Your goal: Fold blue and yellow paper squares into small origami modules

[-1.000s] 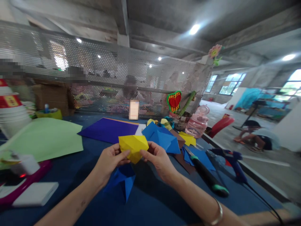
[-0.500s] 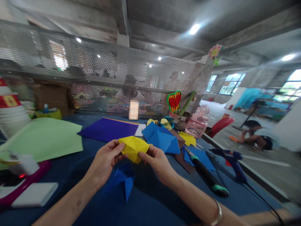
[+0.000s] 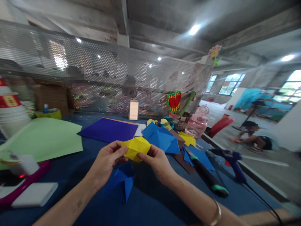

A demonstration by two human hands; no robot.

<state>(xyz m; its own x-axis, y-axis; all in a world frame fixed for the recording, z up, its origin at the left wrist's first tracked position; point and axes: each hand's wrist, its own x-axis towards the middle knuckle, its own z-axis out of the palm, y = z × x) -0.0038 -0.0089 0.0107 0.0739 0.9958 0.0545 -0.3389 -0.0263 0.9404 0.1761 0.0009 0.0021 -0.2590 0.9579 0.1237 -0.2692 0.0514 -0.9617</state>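
A folded yellow paper piece (image 3: 136, 148) is held up above the table between both hands. My left hand (image 3: 108, 161) pinches its left corner, thumb on the near face. At the right side, my right hand (image 3: 160, 161) grips it with the thumb pressed low on the front. Just below lies a folded blue paper piece (image 3: 127, 182) on the dark blue tabletop (image 3: 150, 207). Beyond my right hand rest lighter blue folded papers (image 3: 161, 138).
A utility knife (image 3: 209, 177) and a glue gun (image 3: 235, 164) lie on the right. Pale green paper (image 3: 47, 136) and a purple sheet (image 3: 109, 130) spread leftward. A pink bottle (image 3: 197, 122) stands near the perforated screen (image 3: 113, 59). Another person (image 3: 258, 138) crouches on the floor.
The yellow paper has shifted slightly right and tilted in my fingers, so its front folds show differently. My left hand moved a little right with it. The crouching person has shifted slightly.
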